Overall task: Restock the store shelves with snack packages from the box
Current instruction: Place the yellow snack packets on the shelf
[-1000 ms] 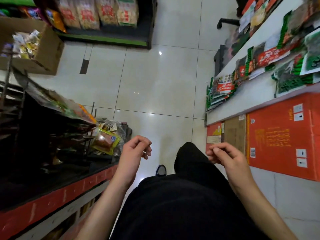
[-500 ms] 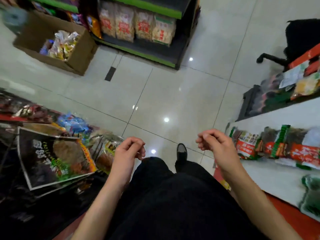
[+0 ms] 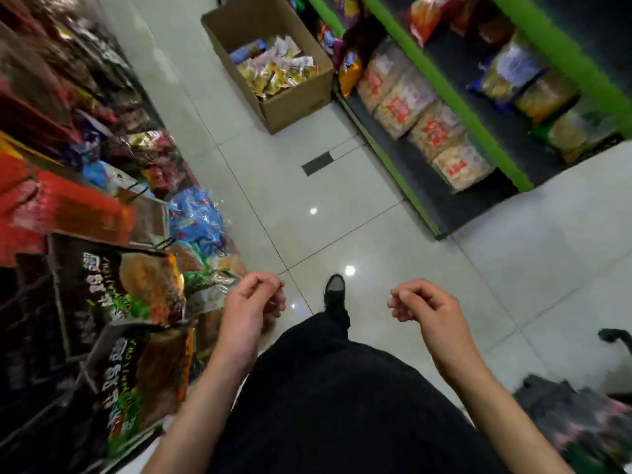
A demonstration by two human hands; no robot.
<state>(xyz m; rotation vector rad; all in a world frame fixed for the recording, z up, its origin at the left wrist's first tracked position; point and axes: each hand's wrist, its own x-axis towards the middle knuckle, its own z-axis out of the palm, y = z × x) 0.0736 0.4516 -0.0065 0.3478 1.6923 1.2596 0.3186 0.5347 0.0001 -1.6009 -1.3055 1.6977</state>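
cardboard box (image 3: 294, 100) on the tiled floor (image 3: 342, 200), far and slightly left of centre, open at the top and partly filled with small snack packages (image 3: 277, 68) in yellow, white and blue wrappers, lying loose and jumbled. the box stands just beside the near end of the green-edged shelf (image 3: 455, 94) at far right, whose lower tier carries a row of pale bagged snacks (image 3: 424, 128). at left, a rack of hanging and stacked bags (image 3: 113, 292) runs from near to far.

left hand (image 3: 251, 302) and right hand (image 3: 427, 313) are both raised in the near foreground, well apart from the box. each is empty, the fingers (image 3: 266, 285) loosely curled toward the palm with the tips close to the thumb, pinching nothing. a dark shoe (image 3: 334, 290) steps forward between them; judged from this, the person is walking toward the box to fetch stock.

handling, as a judgement: the packages look like thin film pouches, light, soft and crinkly, probably a little slippery, and the contents may crush under a hard squeeze. several can likely be gathered at once. take hold at the sealed edges or across the flat faces with a gentle spread grip, lifting from the top of the heap. fine print and pack shape are blurred.
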